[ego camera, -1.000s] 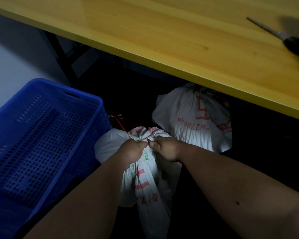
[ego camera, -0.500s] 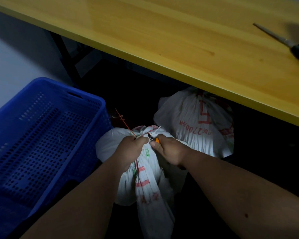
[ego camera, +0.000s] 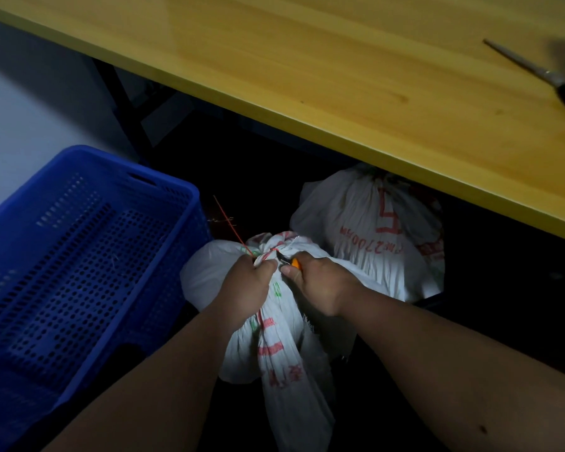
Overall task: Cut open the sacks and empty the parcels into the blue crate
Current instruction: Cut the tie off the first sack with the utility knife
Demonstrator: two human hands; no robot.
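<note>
The blue crate (ego camera: 79,262) stood at the left on the floor. Just beside it, the left hand (ego camera: 245,285) gripped the tied neck of the near sack (ego camera: 274,347). The right hand (ego camera: 320,285) held a small orange cutter (ego camera: 293,263) against the red tie (ego camera: 238,238). A second sack (ego camera: 372,230) lay under the yellow table (ego camera: 307,76), and scissors (ego camera: 542,76) lay on the table at the right.

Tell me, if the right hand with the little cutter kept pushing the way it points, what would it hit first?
Probably the red tie round the near sack neck, then the left hand gripping there; depth is unclear.
</note>
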